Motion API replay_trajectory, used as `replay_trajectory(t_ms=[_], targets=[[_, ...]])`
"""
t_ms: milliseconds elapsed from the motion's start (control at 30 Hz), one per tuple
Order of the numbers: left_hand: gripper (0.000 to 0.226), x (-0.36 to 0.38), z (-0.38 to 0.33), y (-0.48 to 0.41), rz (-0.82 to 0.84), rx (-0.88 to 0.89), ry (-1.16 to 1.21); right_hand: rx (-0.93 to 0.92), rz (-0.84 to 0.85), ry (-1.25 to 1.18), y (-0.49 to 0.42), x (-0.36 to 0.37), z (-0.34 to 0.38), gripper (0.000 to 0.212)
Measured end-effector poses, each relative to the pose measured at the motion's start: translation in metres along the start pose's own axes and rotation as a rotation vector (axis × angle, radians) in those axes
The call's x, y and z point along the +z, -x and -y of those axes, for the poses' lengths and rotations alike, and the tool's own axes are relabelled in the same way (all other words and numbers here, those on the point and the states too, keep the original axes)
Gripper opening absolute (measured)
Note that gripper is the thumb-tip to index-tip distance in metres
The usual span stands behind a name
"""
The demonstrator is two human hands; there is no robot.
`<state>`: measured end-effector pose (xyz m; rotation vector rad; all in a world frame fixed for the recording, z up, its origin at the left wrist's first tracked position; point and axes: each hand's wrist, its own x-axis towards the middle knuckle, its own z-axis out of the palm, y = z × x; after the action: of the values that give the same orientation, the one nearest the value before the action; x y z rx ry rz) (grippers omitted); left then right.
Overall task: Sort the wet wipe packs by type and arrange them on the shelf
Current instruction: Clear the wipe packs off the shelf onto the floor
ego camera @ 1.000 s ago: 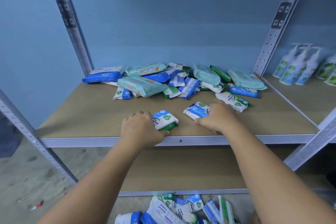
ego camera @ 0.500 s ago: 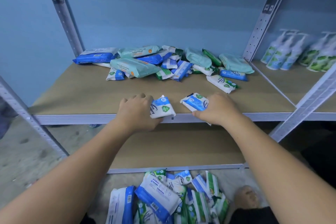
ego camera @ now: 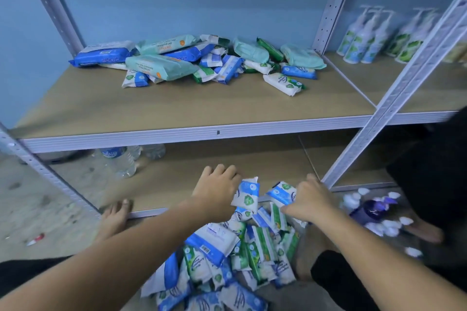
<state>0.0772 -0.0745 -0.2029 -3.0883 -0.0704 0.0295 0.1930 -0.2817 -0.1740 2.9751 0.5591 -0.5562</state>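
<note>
The left hand (ego camera: 217, 192) grips a small white and blue pack (ego camera: 247, 194) by its left end, with the fingers curled round it. This pack stands almost upright just to the right of the knuckles. The right hand (ego camera: 312, 201) pinches a second small pack (ego camera: 281, 191) of the same colours, which is tilted and sticks out to the left of its fingers. The two packs are between the hands, with a narrow gap between them.

Directly below both hands is a floor pile (ego camera: 262, 255) of many small packs, white with blue or green parts, lying across each other. A bigger white and blue pack (ego camera: 214, 240) lies on top of it, under the left wrist.

High above the hands, the upper shelf (ego camera: 177, 108) carries a mixed heap (ego camera: 182, 65) at the back of its board: large pale teal packs, large blue ones, and small blue and green ones. In front of the heap there is a wide strip of plain wood up to the metal front edge.

The lower shelf (ego camera: 177, 179) lies just behind the hands, and its front edge passes under them. A water bottle (ego camera: 121, 159) lies on it, well to the left of the left hand. A slanted metal post (ego camera: 394, 93) has its foot just beside the right hand. Further right on the floor is a purple bottle (ego camera: 369, 209) among white caps. A bare foot (ego camera: 116, 214) is left of the left forearm, at the shelf edge.
</note>
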Motion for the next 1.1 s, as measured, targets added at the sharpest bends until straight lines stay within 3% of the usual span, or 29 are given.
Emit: replay_trajectory(t_ms=[67, 167, 267, 400, 700, 767, 900, 1100], targets=[[0.068, 0.029, -0.01, -0.011, 0.088, -0.042, 0.039, 0.043, 0.095, 0.039, -0.012, 0.026, -0.009, 0.044], [0.066, 0.068, -0.028, -0.025, 0.15, -0.219, 0.348, 0.093, 0.199, 0.115, -0.034, 0.066, -0.026, 0.079], [0.073, 0.107, -0.044, -0.036, 0.107, -0.36, 0.585, 0.047, 0.178, 0.256, -0.055, 0.086, -0.039, 0.072], [0.073, 0.154, -0.047, -0.047, 0.198, -0.368, 0.54, 0.091, 0.245, 0.184, -0.082, 0.105, -0.044, 0.066], [0.07, 0.205, -0.042, -0.074, 0.266, -0.354, 0.476, 0.224, 0.258, 0.053, -0.13, 0.171, -0.046, 0.086], [0.071, 0.211, -0.046, -0.077, 0.269, -0.372, 0.51, 0.194, 0.247, 0.035, -0.124, 0.157, -0.037, 0.084], [0.073, 0.219, -0.047, -0.08, 0.27, -0.406, 0.561, 0.125, 0.313, 0.047, -0.121, 0.144, -0.028, 0.055], [0.07, 0.219, -0.023, -0.063, 0.284, -0.53, 0.6, 0.007, 0.304, -0.073, -0.123, 0.165, -0.014, 0.063]])
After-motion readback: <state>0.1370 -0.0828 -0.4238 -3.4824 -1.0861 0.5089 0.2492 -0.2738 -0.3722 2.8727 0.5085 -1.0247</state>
